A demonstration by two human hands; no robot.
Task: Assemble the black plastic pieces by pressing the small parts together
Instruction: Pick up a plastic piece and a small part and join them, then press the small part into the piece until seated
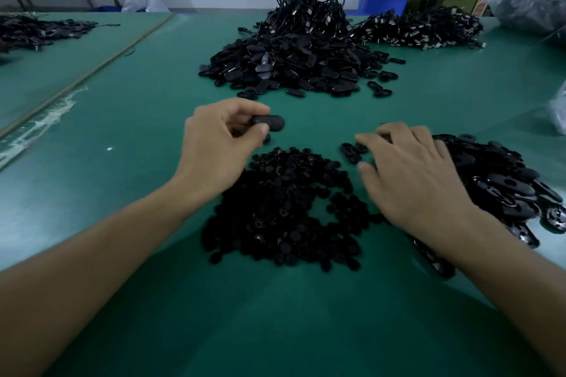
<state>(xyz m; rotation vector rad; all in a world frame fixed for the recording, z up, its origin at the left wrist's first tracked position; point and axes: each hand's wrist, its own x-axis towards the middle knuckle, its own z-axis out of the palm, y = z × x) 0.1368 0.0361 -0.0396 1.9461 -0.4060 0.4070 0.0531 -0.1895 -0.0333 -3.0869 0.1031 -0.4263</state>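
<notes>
Left hand (pixel 219 144) pinches oval piece (pixel 271 123) above small-parts pile (pixel 284 208). Right hand (pixel 410 174) flat, fingers spread, on shell pile (pixel 505 184).

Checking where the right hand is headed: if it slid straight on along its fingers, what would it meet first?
Probably the loose black oval pieces lying just ahead of the right hand, at its fingertips; beyond them, only green mat.

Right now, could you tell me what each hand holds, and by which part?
The left hand pinches a black oval piece by its left end; the right hand rests spread on loose pieces, holding none.
</notes>
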